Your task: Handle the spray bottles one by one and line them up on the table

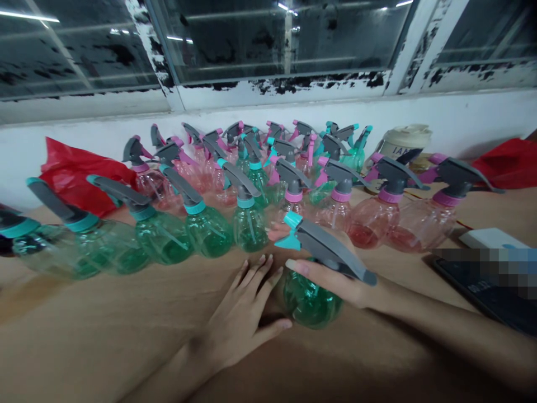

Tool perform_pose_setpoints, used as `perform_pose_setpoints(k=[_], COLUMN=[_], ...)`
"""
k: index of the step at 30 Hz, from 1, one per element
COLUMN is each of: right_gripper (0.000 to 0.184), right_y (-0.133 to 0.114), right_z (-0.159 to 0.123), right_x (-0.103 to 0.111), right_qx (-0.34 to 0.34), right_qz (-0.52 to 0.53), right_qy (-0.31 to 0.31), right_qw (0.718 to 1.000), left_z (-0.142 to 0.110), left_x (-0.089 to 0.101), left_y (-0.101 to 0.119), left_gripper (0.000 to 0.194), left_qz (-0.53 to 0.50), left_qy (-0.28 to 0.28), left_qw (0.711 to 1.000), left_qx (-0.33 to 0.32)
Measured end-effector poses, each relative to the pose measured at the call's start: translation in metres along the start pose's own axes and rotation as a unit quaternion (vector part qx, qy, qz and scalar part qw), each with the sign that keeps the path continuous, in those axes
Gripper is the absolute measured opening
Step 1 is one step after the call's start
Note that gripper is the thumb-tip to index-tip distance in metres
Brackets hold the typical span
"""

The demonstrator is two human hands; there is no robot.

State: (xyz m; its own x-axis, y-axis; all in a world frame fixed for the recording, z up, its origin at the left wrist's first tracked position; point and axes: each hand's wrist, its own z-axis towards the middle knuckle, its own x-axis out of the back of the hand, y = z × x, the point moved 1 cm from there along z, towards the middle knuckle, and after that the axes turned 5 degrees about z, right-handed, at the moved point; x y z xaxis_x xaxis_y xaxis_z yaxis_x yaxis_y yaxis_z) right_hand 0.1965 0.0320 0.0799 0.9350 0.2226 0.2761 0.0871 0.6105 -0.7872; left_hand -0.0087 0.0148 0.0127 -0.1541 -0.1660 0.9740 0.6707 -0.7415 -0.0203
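At centre, in front of the nearest row: a round, see-through green plastic spray bottle (314,302) with a grey-and-turquoise trigger head (325,243), nozzle directed to the upper left. Stage of the work, as judged here: apparently far along, with heads already seated on every clearly visible bottle; only the held one apart from the rows, and anything left to do on it not readable. Wrapped around its upper body: the right hand (346,288), grip narrowed on the bottle, thumb along the near side, fingertips partly hidden behind, forearm extended from the lower right. (Contact between base and table: impossible to tell.) Just beside, the left hand (245,313), palm down over the brown wood-look table (146,341), fingers spread wide, holding nothing; touch between thumb and bottle unclear. Beyond, in the front row, green bottles with turquoise collars (210,232) to the left, pink bottles with pink collars (373,221) to the right; behind, more of both colours. At the left edge of the group, a crumpled red plastic bag (75,179).
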Motion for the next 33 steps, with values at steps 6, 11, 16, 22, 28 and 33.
perform_pose_setpoints(k=[6, 11, 16, 22, 28, 33], right_gripper=[0.018, 0.009, 0.014, 0.021, 0.025, 0.030], right_y=[-0.0010, -0.0004, 0.0011, -0.0021, -0.0029, -0.0066], right_z=[-0.0001, 0.0007, 0.0000, 0.0012, -0.0006, -0.0012], right_x=[-0.0008, -0.0029, -0.0017, -0.0014, -0.0011, -0.0039], right_qx=[-0.015, -0.001, -0.018, -0.026, -0.019, -0.022], right_qz=[0.014, 0.020, -0.008, 0.040, 0.044, 0.033], right_qy=[-0.005, 0.002, 0.000, 0.008, 0.015, 0.016], right_qw=[1.000, 1.000, 1.000, 0.999, 0.999, 0.999], left_z=[-0.0005, -0.0006, -0.0004, -0.0015, -0.0018, -0.0022], left_x=[-0.0010, -0.0017, -0.0023, -0.0043, -0.0026, -0.0022], left_y=[0.0000, -0.0002, -0.0001, 0.0013, 0.0040, 0.0062], left_gripper=[0.075, 0.075, 0.074, 0.076, 0.079, 0.087], left_qz=[0.005, -0.005, 0.008, 0.004, -0.017, -0.071], left_qy=[0.000, -0.012, -0.018, 0.008, 0.005, 0.001], left_qw=[1.000, 1.000, 1.000, 1.000, 1.000, 0.997], left_qx=[0.001, -0.002, -0.002, 0.004, 0.011, 0.042])
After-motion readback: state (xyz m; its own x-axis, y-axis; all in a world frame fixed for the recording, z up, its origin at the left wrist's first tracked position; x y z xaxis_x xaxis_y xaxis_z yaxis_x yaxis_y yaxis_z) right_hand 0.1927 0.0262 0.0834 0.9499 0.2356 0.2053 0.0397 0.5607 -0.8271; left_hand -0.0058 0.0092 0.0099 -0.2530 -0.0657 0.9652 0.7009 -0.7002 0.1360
